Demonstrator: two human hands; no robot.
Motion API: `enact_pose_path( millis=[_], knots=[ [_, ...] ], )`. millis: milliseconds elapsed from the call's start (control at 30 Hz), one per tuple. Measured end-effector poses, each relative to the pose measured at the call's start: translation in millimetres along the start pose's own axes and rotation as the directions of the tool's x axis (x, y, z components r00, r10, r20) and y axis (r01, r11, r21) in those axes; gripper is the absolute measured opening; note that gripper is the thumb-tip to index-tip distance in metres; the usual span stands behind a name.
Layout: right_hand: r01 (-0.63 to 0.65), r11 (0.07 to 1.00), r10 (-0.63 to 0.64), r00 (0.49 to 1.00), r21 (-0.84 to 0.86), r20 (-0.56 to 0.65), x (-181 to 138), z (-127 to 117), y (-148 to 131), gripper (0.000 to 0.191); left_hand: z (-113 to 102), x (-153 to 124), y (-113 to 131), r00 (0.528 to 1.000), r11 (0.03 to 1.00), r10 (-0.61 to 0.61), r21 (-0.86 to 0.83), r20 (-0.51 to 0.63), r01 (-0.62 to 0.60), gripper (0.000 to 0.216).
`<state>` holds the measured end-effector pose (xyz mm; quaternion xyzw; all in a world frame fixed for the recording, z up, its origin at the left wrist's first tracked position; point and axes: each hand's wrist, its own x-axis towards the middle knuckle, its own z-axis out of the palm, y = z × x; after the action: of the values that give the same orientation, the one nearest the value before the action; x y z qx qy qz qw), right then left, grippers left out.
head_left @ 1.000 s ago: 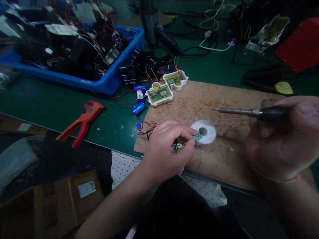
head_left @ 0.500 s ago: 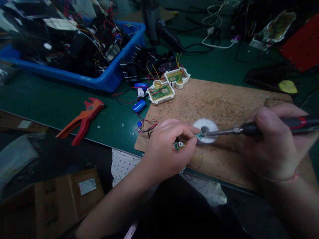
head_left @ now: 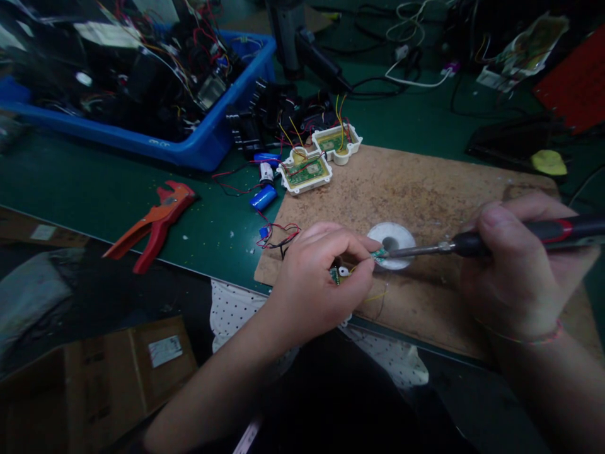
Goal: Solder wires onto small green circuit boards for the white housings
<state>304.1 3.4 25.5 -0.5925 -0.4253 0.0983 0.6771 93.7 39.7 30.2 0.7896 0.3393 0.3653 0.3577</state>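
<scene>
Beside the white solder spool (head_left: pixel 396 237), left hand (head_left: pixel 317 284) fingers pinch a small green circuit board (head_left: pixel 378 255); right hand (head_left: pixel 517 265) fingers clasp a black-and-red soldering iron (head_left: pixel 496 241), its tip touching the board.

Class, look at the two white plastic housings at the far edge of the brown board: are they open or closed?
Open. Both white plastic housings have no lids on, so their green circuit boards and yellow and red wires show from above.

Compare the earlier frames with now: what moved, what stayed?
The right hand brought the soldering iron down and left, from raised above the wooden board until its tip met the small green board pinched in the left hand. Nothing was picked up or released. The left hand's grip, white solder spool and red wire stripper stayed put.
</scene>
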Motion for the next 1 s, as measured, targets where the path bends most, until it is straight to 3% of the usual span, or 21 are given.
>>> enact_pose_path(
  millis=[233,1000],
  knots=[
    [0.033,0.999,-0.033,0.999,-0.012,0.005,0.7,0.9,3.1,0.031,1.0,0.1,0.5,1.0,1.0,0.005,0.01,-0.008,-0.005,0.014],
    [0.044,0.999,-0.044,0.999,0.028,-0.004,0.6,2.6,1.2,0.025,1.7,0.3,1.6,1.0,1.0,0.009,0.021,-0.02,-0.009,0.014]
  ],
)
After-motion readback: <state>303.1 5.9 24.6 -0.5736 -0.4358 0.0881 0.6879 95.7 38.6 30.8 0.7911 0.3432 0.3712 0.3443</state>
